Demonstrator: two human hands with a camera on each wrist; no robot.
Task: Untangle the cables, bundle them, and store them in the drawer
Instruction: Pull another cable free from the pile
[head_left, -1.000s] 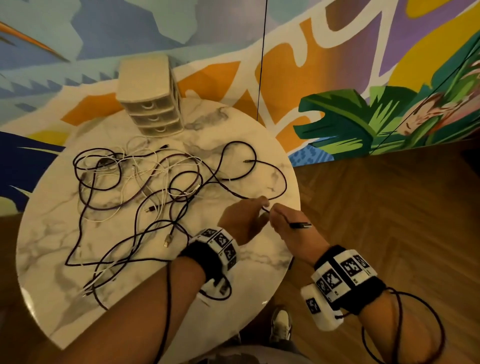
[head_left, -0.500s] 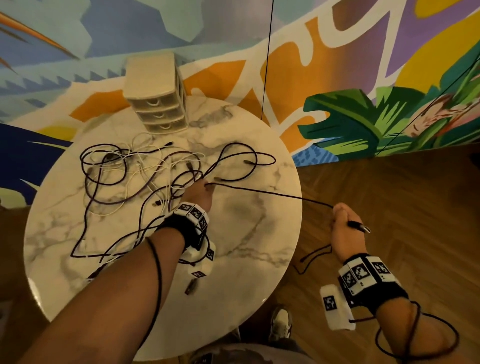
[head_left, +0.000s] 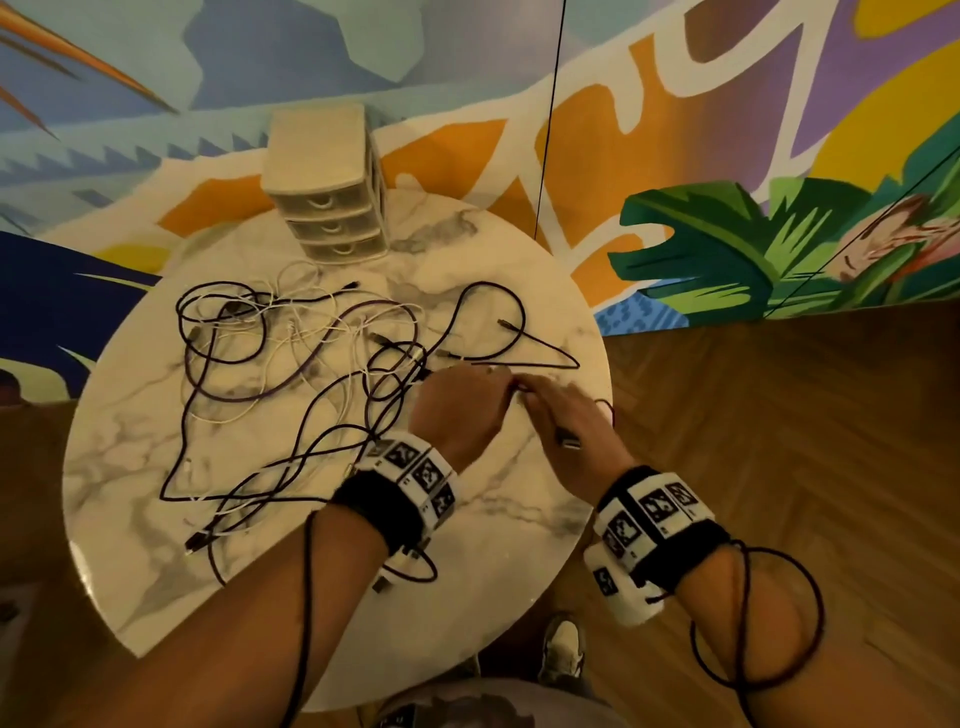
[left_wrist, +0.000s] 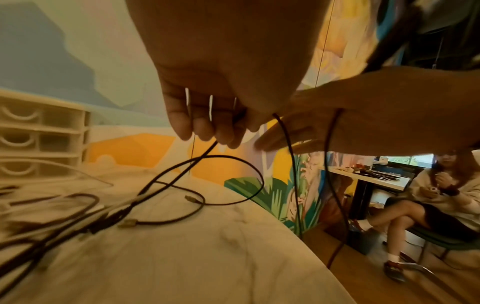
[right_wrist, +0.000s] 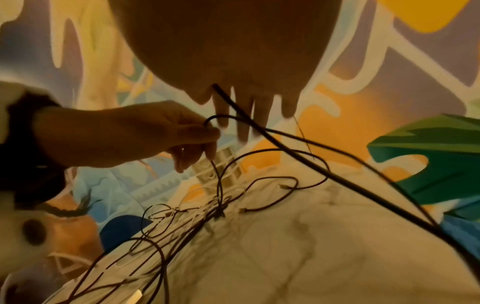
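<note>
step: untangling, coiling one dark cable (head_left: 540, 358). left hand (head_left: 457, 410) pinches it; right hand (head_left: 566, 421) grips its plug end, both at worktop (head_left: 519, 519) 3 o'clock. tangle (head_left: 291, 374) at 9 o'clock, drawer unit (head_left: 327, 202) at 12, shut. next: draw slack free, loop.

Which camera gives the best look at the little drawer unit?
The head view: the drawer unit stands whole at the table's far edge, three shut drawers showing. The left wrist view crops it at the frame edge; the right wrist view shows a sliver behind the left hand.
</note>
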